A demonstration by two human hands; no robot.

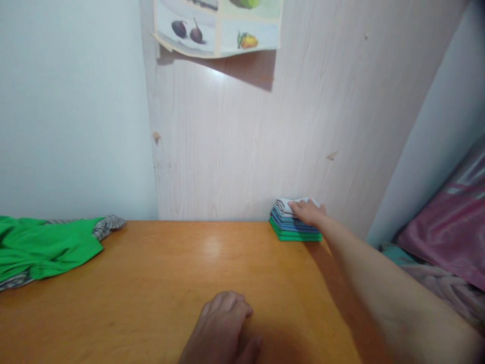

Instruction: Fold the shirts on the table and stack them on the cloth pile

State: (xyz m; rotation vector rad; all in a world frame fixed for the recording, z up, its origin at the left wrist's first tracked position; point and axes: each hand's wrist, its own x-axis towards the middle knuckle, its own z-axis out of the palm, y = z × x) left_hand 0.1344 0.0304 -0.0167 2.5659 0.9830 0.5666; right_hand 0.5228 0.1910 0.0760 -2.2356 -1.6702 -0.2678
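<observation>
My right hand (309, 211) reaches to the far right corner of the orange wooden table (159, 273) and lies flat, fingers stretched out, on top of a small stack of folded cloths (292, 225) in green, blue and striped white. My left hand (223, 328) rests near the front edge of the table with its fingers curled under, nothing visible in it.
A crumpled green cloth (41, 247) over a striped grey one lies at the table's left edge. A pale wood-grain panel (246, 141) with a fruit poster (217, 25) stands behind the table. Pink fabric (450, 232) lies to the right, beyond the table.
</observation>
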